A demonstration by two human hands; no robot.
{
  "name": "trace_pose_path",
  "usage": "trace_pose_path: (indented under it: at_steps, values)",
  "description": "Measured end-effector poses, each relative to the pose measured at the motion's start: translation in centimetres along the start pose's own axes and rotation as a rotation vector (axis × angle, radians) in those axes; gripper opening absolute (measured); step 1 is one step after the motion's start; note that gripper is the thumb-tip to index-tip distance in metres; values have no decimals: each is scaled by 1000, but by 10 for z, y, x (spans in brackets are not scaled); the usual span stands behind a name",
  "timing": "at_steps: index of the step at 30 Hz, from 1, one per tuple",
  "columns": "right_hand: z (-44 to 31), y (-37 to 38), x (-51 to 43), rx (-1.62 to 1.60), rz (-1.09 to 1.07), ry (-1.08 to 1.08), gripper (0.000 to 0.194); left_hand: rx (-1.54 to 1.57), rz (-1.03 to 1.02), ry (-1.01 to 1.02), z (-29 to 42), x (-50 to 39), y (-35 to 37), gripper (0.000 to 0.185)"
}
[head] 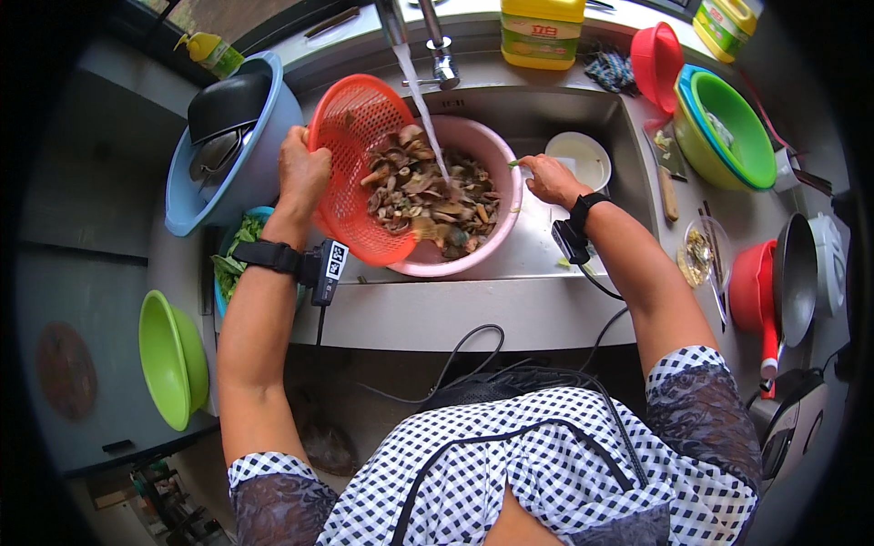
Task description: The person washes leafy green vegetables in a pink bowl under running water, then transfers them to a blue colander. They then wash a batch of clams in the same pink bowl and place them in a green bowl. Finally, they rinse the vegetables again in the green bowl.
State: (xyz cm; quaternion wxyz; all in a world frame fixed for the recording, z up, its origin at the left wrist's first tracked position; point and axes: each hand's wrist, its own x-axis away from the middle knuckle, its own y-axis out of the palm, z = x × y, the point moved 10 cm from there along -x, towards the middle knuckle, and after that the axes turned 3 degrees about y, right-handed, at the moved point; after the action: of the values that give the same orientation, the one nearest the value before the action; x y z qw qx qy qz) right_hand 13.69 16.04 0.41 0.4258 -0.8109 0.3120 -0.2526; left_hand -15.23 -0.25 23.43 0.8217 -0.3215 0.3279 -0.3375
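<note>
My left hand grips the rim of a red plastic colander, tilted on its side over a pink basin. Brown chopped food pieces, of a kind I cannot settle, lie heaped from the colander's mouth across the basin. A stream of water from the faucet falls onto them. At the basin's right rim, my right hand pinches a small green scrap between its fingertips. Just beyond that hand, a white bowl rests in the steel sink.
A blue tub with dark pans stands left, beside leafy greens and a green basin. On the right are nested basins, a cleaver, a red ladle and a frying pan. A yellow detergent jug stands behind.
</note>
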Motion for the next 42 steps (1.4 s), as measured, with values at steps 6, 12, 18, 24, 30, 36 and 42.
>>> trace_pose_path:
  at_steps: [6, 12, 18, 24, 30, 36, 42]
  values:
    - [-19, 8, -11, 65, 61, -83, 54, -195, 76, 241, 64, 42, -35, 21]
    - [-43, 21, 2, 196, -98, -139, 51, -283, 154, 464, 77, 73, -47, 25]
    - [-69, 38, 31, 279, -271, -175, 35, -281, 177, 509, 69, 60, -47, 25]
    - [-62, 16, 22, 424, -128, -167, 15, -271, 198, 520, 72, 54, -45, 28]
    - [-23, -17, 11, 465, -50, -48, 14, -232, 232, 481, 59, 48, -62, 31]
    - [-4, -19, 20, 436, -81, -12, 16, -225, 223, 299, 37, 39, -74, 37]
    - [1, -27, 19, 417, -42, 27, 17, -239, 300, 420, 41, 33, -80, 40]
